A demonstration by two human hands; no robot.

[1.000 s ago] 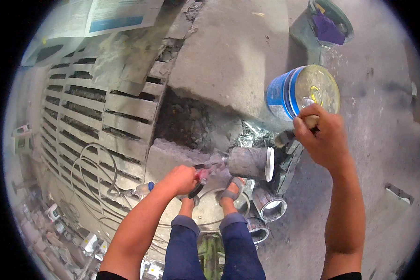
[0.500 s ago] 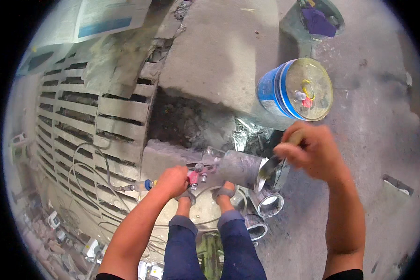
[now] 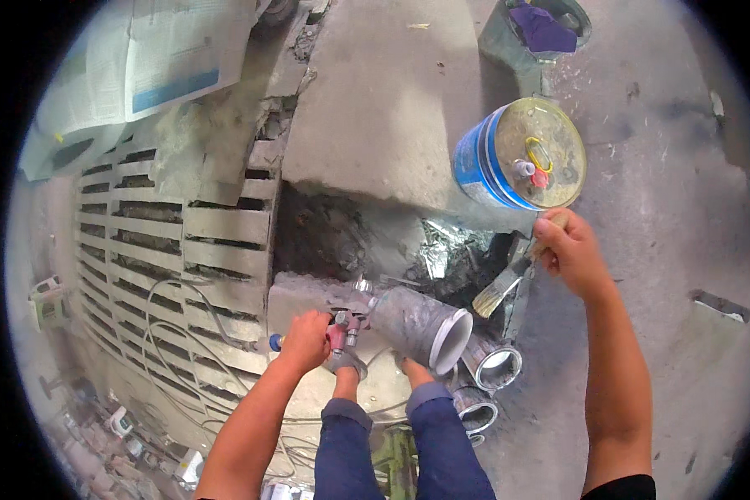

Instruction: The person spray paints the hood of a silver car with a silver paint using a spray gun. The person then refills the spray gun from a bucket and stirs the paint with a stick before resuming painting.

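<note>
Below left of the frame's centre, the left hand [image 3: 307, 342] gripped a red spray gun [image 3: 337, 336], its grey cup [image 3: 410, 321] tipped sideways below centre, while right of centre the right hand [image 3: 573, 254] pinched a down-slanting paintbrush [image 3: 518, 270].

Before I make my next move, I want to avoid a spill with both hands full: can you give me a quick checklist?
1. Spray gun in hand: ok, the left hand grips it.
2. Brush in hand: ok, the right hand holds its handle, bristles angled down and left in the picture.
3. Grey cup upright: not ok, it looks tilted, its white-rimmed mouth toward the right.
4. Cup empty: cannot tell, its depth is hidden.
5. Bristles clear of the cup: cannot tell, they look very close to its rim.
6. Lid on the blue bucket: ok, it covers the top.
</note>
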